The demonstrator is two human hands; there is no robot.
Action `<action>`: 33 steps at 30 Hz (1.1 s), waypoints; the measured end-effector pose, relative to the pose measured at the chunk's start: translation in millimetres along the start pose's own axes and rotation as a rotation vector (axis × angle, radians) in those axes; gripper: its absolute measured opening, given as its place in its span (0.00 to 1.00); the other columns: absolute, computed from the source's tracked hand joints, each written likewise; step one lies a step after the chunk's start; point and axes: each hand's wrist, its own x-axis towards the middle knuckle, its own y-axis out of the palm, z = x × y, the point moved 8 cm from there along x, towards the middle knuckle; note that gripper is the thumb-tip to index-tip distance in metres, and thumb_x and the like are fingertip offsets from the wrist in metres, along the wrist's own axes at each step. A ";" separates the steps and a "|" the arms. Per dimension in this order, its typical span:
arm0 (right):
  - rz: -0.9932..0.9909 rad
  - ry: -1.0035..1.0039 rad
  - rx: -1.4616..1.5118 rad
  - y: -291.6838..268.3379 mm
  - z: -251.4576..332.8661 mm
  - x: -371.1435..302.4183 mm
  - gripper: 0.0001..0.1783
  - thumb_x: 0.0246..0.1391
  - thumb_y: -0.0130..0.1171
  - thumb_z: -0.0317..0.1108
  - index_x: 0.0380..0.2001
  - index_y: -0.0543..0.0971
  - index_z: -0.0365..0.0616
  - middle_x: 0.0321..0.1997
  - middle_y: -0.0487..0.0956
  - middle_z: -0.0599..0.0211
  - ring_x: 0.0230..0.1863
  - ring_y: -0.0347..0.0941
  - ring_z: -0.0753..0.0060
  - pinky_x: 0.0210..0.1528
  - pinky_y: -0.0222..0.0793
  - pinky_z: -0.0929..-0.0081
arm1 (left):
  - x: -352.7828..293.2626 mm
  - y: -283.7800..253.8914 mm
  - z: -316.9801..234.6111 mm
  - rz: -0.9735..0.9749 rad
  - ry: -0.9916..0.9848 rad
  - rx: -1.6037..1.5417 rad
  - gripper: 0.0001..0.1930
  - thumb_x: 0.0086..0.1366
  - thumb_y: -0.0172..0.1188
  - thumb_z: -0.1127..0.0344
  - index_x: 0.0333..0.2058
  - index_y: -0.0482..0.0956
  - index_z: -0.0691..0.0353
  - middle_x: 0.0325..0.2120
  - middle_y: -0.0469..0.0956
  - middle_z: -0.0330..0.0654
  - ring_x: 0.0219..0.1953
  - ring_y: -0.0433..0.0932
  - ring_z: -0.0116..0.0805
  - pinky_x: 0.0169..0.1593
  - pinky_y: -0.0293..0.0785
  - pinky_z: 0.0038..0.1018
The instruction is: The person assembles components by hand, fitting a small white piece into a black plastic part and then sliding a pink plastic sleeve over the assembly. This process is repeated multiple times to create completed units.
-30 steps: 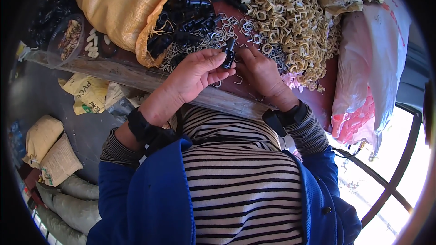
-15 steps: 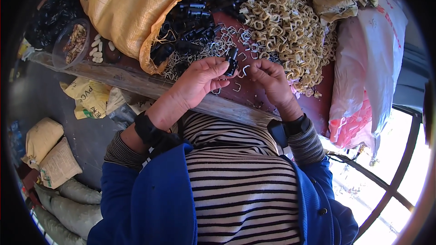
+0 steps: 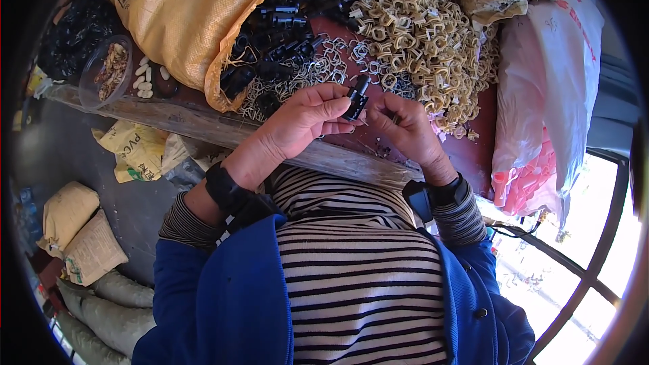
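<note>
Between the thumb and fingers of my left hand [image 3: 312, 111] is a small black plastic fitting [image 3: 357, 98], its narrow end tilted up and to the right. My right hand [image 3: 405, 128] is closed in a pinch just right of the fitting. A thin, bright bit of a bent metal clip [image 3: 366, 119] shows between the two; my fingers hide most of it. Beyond my left hand lies a pile of silvery U-shaped clips [image 3: 324, 61]. A large heap of beige plastic clips [image 3: 419, 34] is beyond my right hand.
More black fittings [image 3: 287, 20] spill from an orange woven sack [image 3: 182, 20]. At the left, a clear plastic tub [image 3: 91, 71] stands by several pale oblong pieces [image 3: 143, 80]. A white plastic bag [image 3: 541, 81] with pink parts is at the right. The table's wooden edge [image 3: 203, 128] runs before me.
My right hand has moved in to the fitting with the metal clip, which showed more plainly before. The fitting has shifted slightly right and its top now leans right.
</note>
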 end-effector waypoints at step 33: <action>-0.259 -0.347 -0.205 -15.8 54.2 -16.4 0.03 0.45 0.52 0.24 0.24 0.68 0.39 0.20 0.67 0.68 0.21 0.65 0.74 0.23 0.60 0.82 | 6.4 6.5 22.7 -0.097 -0.041 -0.222 0.10 0.59 0.47 0.68 0.40 0.69 0.62 0.35 0.73 0.43 0.36 0.74 0.38 0.39 0.73 0.25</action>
